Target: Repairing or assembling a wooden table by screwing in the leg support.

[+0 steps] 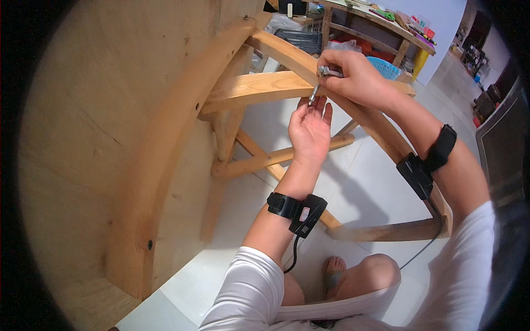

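Note:
My right hand is closed beside the upper wooden joint, its fingers and thumb around a shiny metal bolt with a nut-like end. Below that bolt, a thin metal rod with a thicker lower end slants down; whether the two are one piece, I cannot tell. My left hand is palm up under the joint, fingers apart and slightly curled, the rod's lower end against or just in front of the fingertips. Both hands are at the wooden frame, where a short beam meets a long curved rail.
A large wooden panel with a thick curved leg fills the left. Crossing rails join the frame lower down. Behind are a cluttered workbench and a blue basket. A cable hangs from my right wrist strap.

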### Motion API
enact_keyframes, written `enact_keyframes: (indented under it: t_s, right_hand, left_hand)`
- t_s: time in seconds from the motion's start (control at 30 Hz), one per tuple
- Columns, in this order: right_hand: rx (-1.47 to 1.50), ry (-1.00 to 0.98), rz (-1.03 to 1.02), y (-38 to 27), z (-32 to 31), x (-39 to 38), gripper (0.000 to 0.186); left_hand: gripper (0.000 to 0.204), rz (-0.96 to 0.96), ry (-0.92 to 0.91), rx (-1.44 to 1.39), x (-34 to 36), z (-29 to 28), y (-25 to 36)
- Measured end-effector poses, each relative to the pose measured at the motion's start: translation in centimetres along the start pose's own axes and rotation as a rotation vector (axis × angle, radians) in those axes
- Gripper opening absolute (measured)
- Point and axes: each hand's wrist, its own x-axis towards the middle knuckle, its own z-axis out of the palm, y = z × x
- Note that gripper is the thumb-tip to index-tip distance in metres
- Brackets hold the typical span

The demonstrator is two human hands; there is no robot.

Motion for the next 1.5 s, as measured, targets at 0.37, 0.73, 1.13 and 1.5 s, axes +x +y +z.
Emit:
enact_keyframes:
  t_s: [0.37,0.73,1.13,1.5]
  right_hand:
    - [-0.002,0.012,0.023,-0.6,0.7,-0.9,0.015]
    - [-0.110,-0.010,-0.035,-1.2,0.2,-0.2,0.019]
    - [-0.358,-0.248,-0.127,-5.5,-0.2,3.0,0.022]
    - [-0.010,-0.787,-0.194,-10.3,14.8,-0.4,0.019]
  left_hand:
    - [0.027,0.043,-0.004,0.279,-0.3,-0.3,-0.3]
    - [0.011,0.001,-0.023,0.398,0.4,-1.3,1.0]
    - [0.009,-0.190,-0.113,0.208,0.8,-2.1,5.0]
    - [0.026,0.058,0.255,1.579,-9.6,-4.6,20.4]
